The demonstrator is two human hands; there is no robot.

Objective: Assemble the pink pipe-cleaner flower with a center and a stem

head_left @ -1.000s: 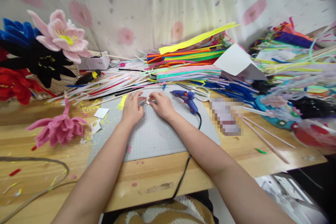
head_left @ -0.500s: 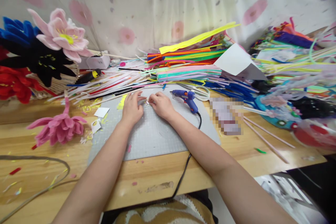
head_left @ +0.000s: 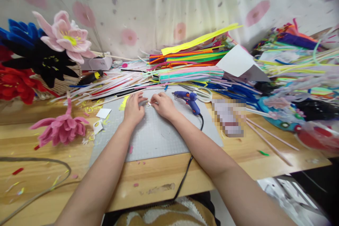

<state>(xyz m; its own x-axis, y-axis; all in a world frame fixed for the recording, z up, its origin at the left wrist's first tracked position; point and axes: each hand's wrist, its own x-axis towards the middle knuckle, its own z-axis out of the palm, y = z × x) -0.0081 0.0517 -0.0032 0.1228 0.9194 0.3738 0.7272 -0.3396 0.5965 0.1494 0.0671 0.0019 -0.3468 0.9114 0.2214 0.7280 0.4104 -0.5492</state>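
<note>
Forearms (head_left: 109, 162) enter from the bottom corners of the frame and converge at centre, both palms down. The left hand (head_left: 134, 110) has its fingers loosely bent and slightly spread, tips angled rightward; the right hand (head_left: 163, 106) is curled, thumb close to its index finger. Between their fingertips, just above the frame's centre, sits a small white scrap (head_left: 148, 104); whether either hand is pinching it, I cannot tell.

Beneath them lies a gray gridded cutting mat (head_left: 161, 144) on a wooden table (head_left: 119, 187). A blue glue gun (head_left: 186, 99) rests right of centre, its black cord (head_left: 186, 169) running to the lower edge. Pipe-cleaner bundles (head_left: 193, 74) crowd the band beneath a flower-patterned curtain (head_left: 164, 7). Fuzzy flowers (head_left: 65, 39) fill the upper left; a pink flower (head_left: 62, 127) lies below them.

A pixelated patch (head_left: 228, 118) masks something at right of centre. The scissors (head_left: 205, 95) are partly covered by the clutter, and plastic-wrapped items (head_left: 320, 136) at the right edge are hard to make out.
</note>
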